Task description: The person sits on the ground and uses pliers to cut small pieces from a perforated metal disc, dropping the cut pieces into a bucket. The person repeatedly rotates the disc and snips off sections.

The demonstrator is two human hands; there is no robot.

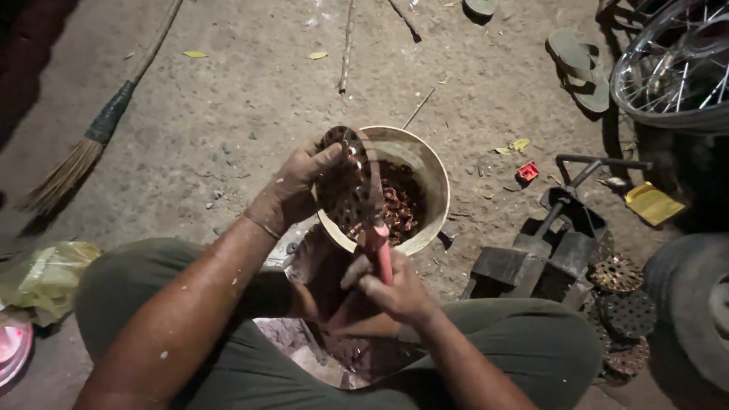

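over a dusty dirt floor (243, 114) | left hand (292, 186) grips perforated metal disc (345, 178) above bowl (425, 171) | right hand (395, 292) clasps red-handled tool (382, 254) | broom (91, 144) nearby

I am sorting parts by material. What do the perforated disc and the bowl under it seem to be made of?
Disc: likely metal, rusty brown and dull; it is thin, rigid and punched with many round holes. Bowl: less sure, perhaps plastic or enamelled metal; its rim is smooth, cream and evenly coloured, with dirt stains inside.

head cam | looks steeply down | close over lap, dirt ground (250, 91)
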